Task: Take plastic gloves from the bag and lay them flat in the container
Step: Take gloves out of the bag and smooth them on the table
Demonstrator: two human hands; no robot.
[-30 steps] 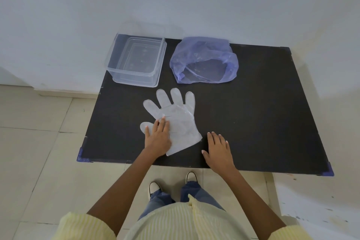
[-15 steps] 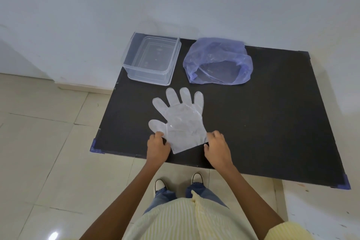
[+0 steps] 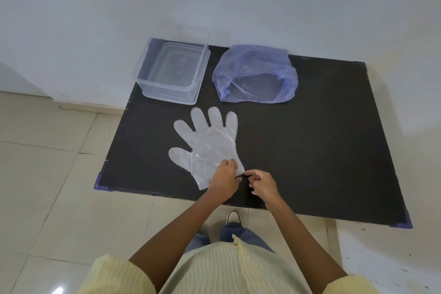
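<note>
Currently my left hand (image 3: 224, 180) rests on the cuff end of the clear plastic glove (image 3: 207, 145), fingers curled and pressing it down, while my right hand (image 3: 263, 185) sits just beside it, thumb and forefinger pinched together at the cuff's corner. Glove lies flat on the black worktop (image 3: 322, 138), fingers pointing away from me toward the wall, near the front edge. Beyond it, the clear container (image 3: 173, 73) stands at the far left corner, with the open blue bag (image 3: 256, 74) just beside it on the right.
</note>
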